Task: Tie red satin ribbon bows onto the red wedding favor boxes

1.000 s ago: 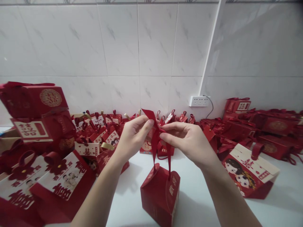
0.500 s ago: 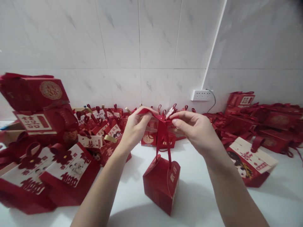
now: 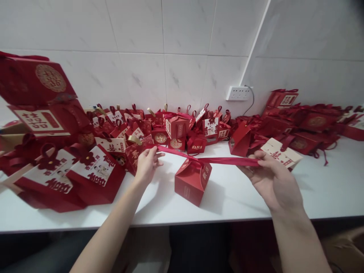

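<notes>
A small red box (image 3: 189, 182) with gold characters on its flaps stands on the white table between my hands. From its top a red ribbon (image 3: 222, 161) runs out to both sides, pulled nearly straight just above the box. My left hand (image 3: 148, 163) pinches one end of the ribbon between thumb and finger, left of the box. The other end is gripped by my right hand (image 3: 271, 176), to the right of the box, palm side partly turned up.
Red and white gift boxes (image 3: 98, 172) stand at the left beside a stack of red boxes (image 3: 51, 81). More boxes line the tiled wall (image 3: 136, 26) and fill the right side. The white table's front edge (image 3: 153, 223) runs below; a power strip (image 3: 239, 93) is on the wall.
My hands have moved apart, drawing the ribbon out sideways from the raised loops over the box. The ribbon now lies low near the box top. The view has tilted down, showing the table edge.
</notes>
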Motion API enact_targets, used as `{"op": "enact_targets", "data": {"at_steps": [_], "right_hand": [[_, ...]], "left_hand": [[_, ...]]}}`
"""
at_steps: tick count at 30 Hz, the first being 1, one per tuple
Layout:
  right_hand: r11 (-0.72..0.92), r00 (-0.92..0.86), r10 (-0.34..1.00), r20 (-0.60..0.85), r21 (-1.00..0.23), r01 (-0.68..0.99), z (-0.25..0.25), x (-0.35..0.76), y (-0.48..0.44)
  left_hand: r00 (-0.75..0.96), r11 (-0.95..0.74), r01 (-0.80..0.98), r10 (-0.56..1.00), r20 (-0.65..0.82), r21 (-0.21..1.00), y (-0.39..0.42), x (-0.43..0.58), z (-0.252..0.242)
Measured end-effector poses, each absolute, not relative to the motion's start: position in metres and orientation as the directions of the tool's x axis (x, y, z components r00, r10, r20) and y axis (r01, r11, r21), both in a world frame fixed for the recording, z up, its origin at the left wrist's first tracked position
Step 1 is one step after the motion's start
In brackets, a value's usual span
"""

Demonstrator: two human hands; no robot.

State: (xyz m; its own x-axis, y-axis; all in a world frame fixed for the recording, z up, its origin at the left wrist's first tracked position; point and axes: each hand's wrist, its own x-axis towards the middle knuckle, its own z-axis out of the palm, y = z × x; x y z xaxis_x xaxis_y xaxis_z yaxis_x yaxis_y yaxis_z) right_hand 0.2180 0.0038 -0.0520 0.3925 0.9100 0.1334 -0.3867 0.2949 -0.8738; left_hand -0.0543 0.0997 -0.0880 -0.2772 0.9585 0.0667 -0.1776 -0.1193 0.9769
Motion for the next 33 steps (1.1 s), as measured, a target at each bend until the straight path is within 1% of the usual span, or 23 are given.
{"op": "enact_targets", "data": {"at_steps": [2,4,6,8,10,13,16,18,20,22,24,25,27,28,29,30,31,32,33], "right_hand": [[0.285,0.413,0.903,0.119,-0.885,-0.368,-0.06,0.223,-0.009],[0.265,0.437,0.895,0.088,-0.894,-0.362,-0.069,0.229,-0.019],[0.228,0.444,0.895,0.043,-0.899,-0.373,-0.081,0.234,-0.027],[0.19,0.444,0.896,0.001,-0.904,-0.382,-0.091,0.241,-0.034],[0.159,0.448,0.893,-0.034,-0.908,-0.386,-0.1,0.248,-0.039],[0.146,0.461,0.886,-0.05,-0.913,-0.381,-0.111,0.255,-0.046],[0.124,0.467,0.883,-0.048,-0.936,-0.33,-0.122,0.258,-0.05],[0.048,0.447,0.89,-0.088,-0.958,-0.283,-0.132,0.258,-0.052],[-0.073,0.395,0.905,-0.156,-0.974,-0.216,-0.139,0.26,-0.053],[-0.154,0.331,0.928,-0.172,-0.985,-0.08,-0.139,0.264,-0.053],[-0.136,0.286,0.954,-0.087,-0.978,0.156,-0.131,0.267,-0.052],[-0.097,0.268,0.963,-0.018,-0.954,0.284,-0.124,0.266,-0.049],[0.005,0.221,0.968,0.123,-0.882,0.471,-0.109,0.26,-0.04],[0.054,0.19,0.966,0.173,-0.859,0.51,-0.101,0.253,-0.033],[0.1,0.148,0.968,0.202,-0.853,0.512,-0.096,0.245,-0.025],[0.13,0.097,0.974,0.204,-0.857,0.498,-0.092,0.236,-0.016],[0.139,0.036,0.984,0.177,-0.867,0.478,-0.09,0.227,-0.007],[0.125,-0.025,0.991,0.128,-0.883,0.452,-0.09,0.218,0.001],[0.101,-0.075,0.994,0.076,-0.897,0.431,-0.091,0.21,0.008]], "left_hand": [[-0.285,-0.103,-0.089,0.956,0.074,0.991,0.097,-0.06,-0.097],[-0.274,-0.098,0.037,0.956,0.105,0.994,0.094,-0.065,-0.104],[-0.245,-0.095,0.187,0.959,0.14,0.978,0.09,-0.07,-0.109],[-0.213,-0.083,0.342,0.963,0.163,0.936,0.086,-0.075,-0.112],[-0.186,-0.063,0.49,0.967,0.174,0.87,0.082,-0.081,-0.114],[-0.153,-0.034,0.678,0.971,0.186,0.734,0.075,-0.088,-0.116],[-0.128,-0.004,0.81,0.975,0.183,0.586,0.069,-0.094,-0.118],[-0.113,0.014,0.868,0.979,0.169,0.496,0.066,-0.097,-0.121],[-0.085,0.018,0.907,0.986,0.143,0.42,0.061,-0.099,-0.122],[-0.046,0.002,0.932,0.993,0.112,0.363,0.057,-0.1,-0.119],[-0.006,-0.034,0.947,0.993,0.122,0.32,0.052,-0.096,-0.111],[0.039,-0.09,0.947,0.985,0.17,0.309,0.051,-0.092,-0.104],[0.181,-0.281,0.901,0.936,0.303,0.331,0.05,-0.08,-0.091],[0.26,-0.389,0.84,0.901,0.347,0.379,0.051,-0.072,-0.084],[0.32,-0.449,0.76,0.888,0.331,0.469,0.052,-0.065,-0.079],[0.367,-0.463,0.676,0.886,0.282,0.574,0.054,-0.057,-0.076],[0.402,-0.427,0.607,0.892,0.204,0.67,0.056,-0.051,-0.074],[0.429,-0.373,0.562,0.895,0.125,0.739,0.057,-0.047,-0.075],[0.449,-0.328,0.537,0.891,0.066,0.777,0.058,-0.044,-0.077]]}}
